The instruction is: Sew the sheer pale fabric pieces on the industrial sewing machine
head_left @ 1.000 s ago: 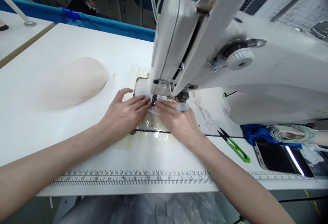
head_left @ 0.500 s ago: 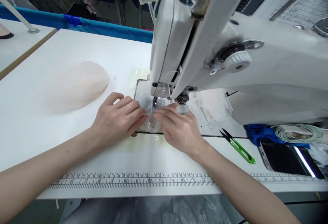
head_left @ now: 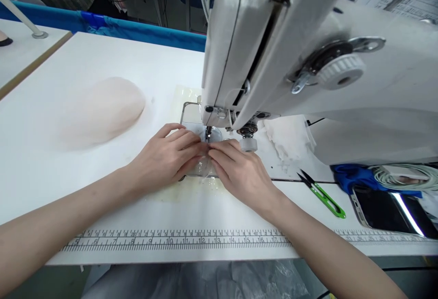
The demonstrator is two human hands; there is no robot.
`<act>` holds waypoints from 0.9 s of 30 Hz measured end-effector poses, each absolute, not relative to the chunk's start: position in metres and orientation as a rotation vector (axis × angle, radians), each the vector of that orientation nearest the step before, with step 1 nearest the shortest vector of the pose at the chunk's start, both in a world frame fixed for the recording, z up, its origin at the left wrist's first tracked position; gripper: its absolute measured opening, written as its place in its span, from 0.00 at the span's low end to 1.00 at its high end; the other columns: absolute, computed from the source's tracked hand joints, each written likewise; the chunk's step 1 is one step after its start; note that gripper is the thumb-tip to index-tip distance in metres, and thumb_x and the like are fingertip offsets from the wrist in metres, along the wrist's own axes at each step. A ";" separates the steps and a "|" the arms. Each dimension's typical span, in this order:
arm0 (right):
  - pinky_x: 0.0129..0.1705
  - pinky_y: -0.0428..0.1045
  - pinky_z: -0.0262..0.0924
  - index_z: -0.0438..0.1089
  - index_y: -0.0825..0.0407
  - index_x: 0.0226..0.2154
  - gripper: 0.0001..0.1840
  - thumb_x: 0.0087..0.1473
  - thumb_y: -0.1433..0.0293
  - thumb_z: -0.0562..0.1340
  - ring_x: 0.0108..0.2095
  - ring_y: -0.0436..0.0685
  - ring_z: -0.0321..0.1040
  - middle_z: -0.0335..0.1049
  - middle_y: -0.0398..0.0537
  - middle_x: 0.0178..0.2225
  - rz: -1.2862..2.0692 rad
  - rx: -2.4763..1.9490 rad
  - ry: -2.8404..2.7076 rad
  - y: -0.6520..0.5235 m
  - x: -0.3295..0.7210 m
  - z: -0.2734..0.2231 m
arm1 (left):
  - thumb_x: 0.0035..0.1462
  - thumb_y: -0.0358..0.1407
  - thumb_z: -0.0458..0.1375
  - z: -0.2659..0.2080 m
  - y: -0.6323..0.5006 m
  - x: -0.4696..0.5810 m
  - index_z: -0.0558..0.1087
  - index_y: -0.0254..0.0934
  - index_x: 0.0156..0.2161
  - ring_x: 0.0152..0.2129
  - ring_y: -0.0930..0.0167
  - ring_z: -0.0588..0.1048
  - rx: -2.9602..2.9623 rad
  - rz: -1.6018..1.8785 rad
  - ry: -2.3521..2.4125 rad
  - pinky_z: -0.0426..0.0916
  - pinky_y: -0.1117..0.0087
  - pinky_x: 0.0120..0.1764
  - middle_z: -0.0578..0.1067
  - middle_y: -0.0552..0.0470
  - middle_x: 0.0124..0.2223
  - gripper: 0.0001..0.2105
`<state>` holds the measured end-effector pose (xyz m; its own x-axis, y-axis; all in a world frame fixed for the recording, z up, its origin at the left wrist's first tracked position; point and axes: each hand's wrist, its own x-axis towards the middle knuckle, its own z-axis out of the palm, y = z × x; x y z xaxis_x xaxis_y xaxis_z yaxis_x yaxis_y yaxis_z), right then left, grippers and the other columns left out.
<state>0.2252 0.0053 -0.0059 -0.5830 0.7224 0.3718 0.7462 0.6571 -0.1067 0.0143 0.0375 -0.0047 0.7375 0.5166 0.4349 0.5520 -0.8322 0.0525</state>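
Note:
My left hand point(head_left: 169, 155) is closed, thumb and fingers pinching a thin see-through piece of fabric point(head_left: 205, 167) just in front of the presser foot point(head_left: 208, 133). From the other side my right hand point(head_left: 241, 169) pinches the same sheer piece, its fingertips nearly meeting the left ones. Part of the fabric hangs between the hands over the metal plate; the rest is hidden by my fingers. Above them stands the head of a white sewing machine point(head_left: 226, 48). On the table to the left lies a pale beige moulded cup point(head_left: 106, 112).
Green-handled thread snips point(head_left: 323, 194) lie right of my right hand, beside a phone point(head_left: 390, 210). White folded fabric point(head_left: 289, 137) sits under the machine arm. A printed ruler point(head_left: 185, 239) runs along the front edge. A blue cloth border point(head_left: 137, 30) edges the far side.
My left hand has moved slightly right, so the fingertips of both hands are closer together at the presser foot. The sheer fabric between them looks narrower. The whole view has shifted a little.

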 end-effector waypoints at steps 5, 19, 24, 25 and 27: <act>0.44 0.54 0.63 0.72 0.56 0.42 0.11 0.62 0.72 0.55 0.46 0.60 0.68 0.74 0.53 0.49 -0.111 -1.209 -2.503 0.009 0.229 -0.003 | 0.65 0.37 0.53 -0.008 0.035 0.016 0.76 0.31 0.45 0.39 0.63 0.74 -2.787 -0.617 -0.851 0.68 0.59 0.45 0.77 0.44 0.41 0.13; 0.55 0.55 0.58 0.71 0.58 0.48 0.17 0.62 0.67 0.56 0.48 0.60 0.68 0.77 0.55 0.42 -0.244 -1.244 -2.507 0.011 0.231 -0.004 | 0.67 0.41 0.50 -0.009 0.031 0.016 0.73 0.32 0.51 0.51 0.63 0.75 -2.682 -0.512 -0.839 0.66 0.58 0.55 0.77 0.46 0.51 0.17; 0.56 0.55 0.58 0.72 0.58 0.46 0.15 0.62 0.66 0.57 0.48 0.59 0.69 0.77 0.54 0.42 -0.264 -1.241 -2.495 0.012 0.231 -0.005 | 0.67 0.41 0.50 -0.009 0.030 0.018 0.73 0.31 0.51 0.50 0.63 0.75 -2.661 -0.524 -0.824 0.66 0.57 0.55 0.78 0.44 0.49 0.17; 0.56 0.55 0.58 0.72 0.58 0.46 0.15 0.62 0.66 0.57 0.48 0.60 0.68 0.77 0.54 0.42 -0.272 -1.238 -2.495 0.012 0.231 -0.005 | 0.67 0.41 0.50 -0.009 0.030 0.018 0.73 0.31 0.51 0.50 0.63 0.75 -2.661 -0.533 -0.820 0.66 0.57 0.55 0.78 0.44 0.49 0.17; 0.56 0.55 0.58 0.73 0.57 0.46 0.15 0.62 0.66 0.57 0.49 0.60 0.68 0.77 0.54 0.42 -0.276 -1.236 -2.497 0.012 0.231 -0.005 | 0.67 0.41 0.51 -0.010 0.030 0.018 0.73 0.30 0.51 0.49 0.63 0.76 -2.664 -0.554 -0.821 0.65 0.56 0.55 0.78 0.43 0.49 0.17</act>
<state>0.2306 0.0119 -0.0052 -0.5634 0.7317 0.3838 0.7979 0.6024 0.0228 0.0185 0.0296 -0.0095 0.7626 0.4717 0.4426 0.5869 -0.7923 -0.1669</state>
